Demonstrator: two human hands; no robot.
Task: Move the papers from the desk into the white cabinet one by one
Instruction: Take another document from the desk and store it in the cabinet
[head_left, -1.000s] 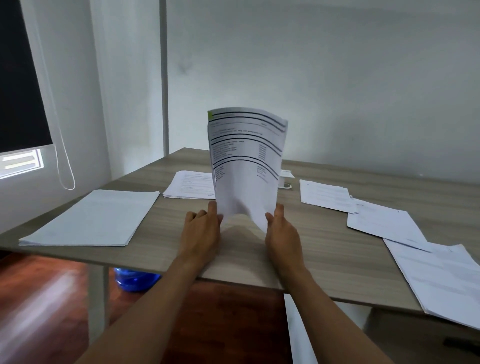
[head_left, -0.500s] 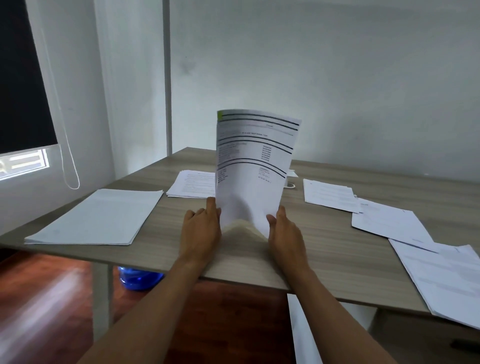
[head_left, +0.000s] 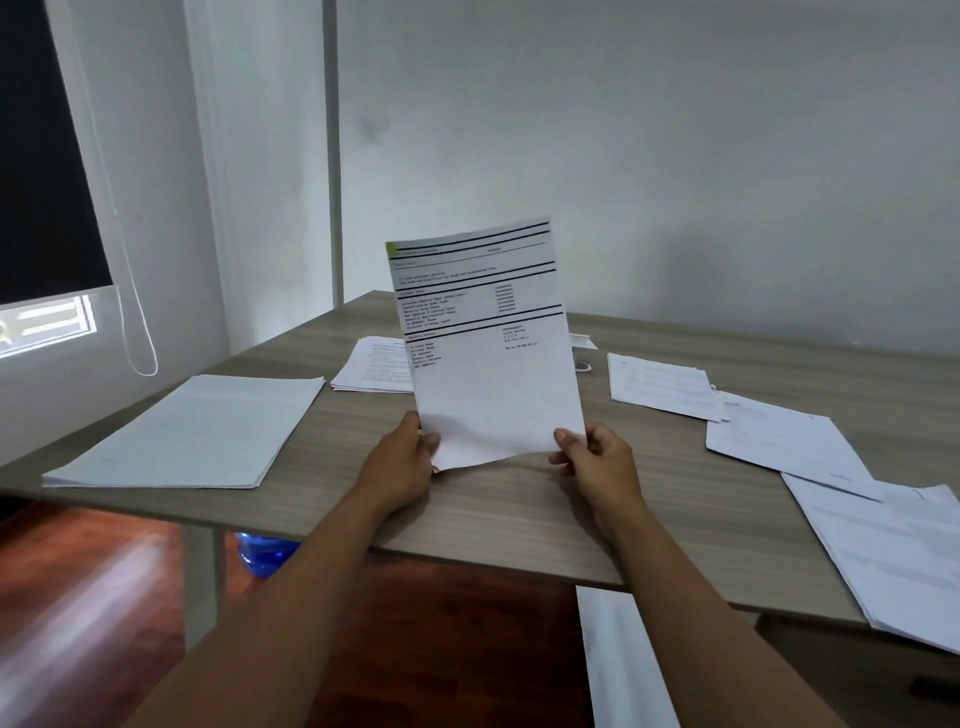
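The wood-grain counter (head_left: 509, 525) fills the middle of the view, set against pale walls, with a reddish wooden floor (head_left: 93, 597) under its near edge. On its right side a spread of overlapping papers (head_left: 893, 561) runs toward the near corner, one sheet hanging over the edge, with further loose sheets (head_left: 779, 441) and a small pile (head_left: 660, 384) behind them. On the left lies a thick white stack (head_left: 192, 431), squared up and flat. Farther back, near the centre, another pile (head_left: 371, 369) is partly hidden. Above the middle of the counter a printed sheet (head_left: 488, 343) with black bars and lines of text stands nearly upright, tilted slightly, its bottom edge clear of the surface and curling a little. The left hand (head_left: 400, 462) pinches its lower left corner, thumb on the front; the right hand (head_left: 592, 457) grips the lower right corner likewise. A blue water bottle (head_left: 265, 553) shows beneath the counter's near edge, and a thin blind cord (head_left: 137, 332) loops down beside the window at left.
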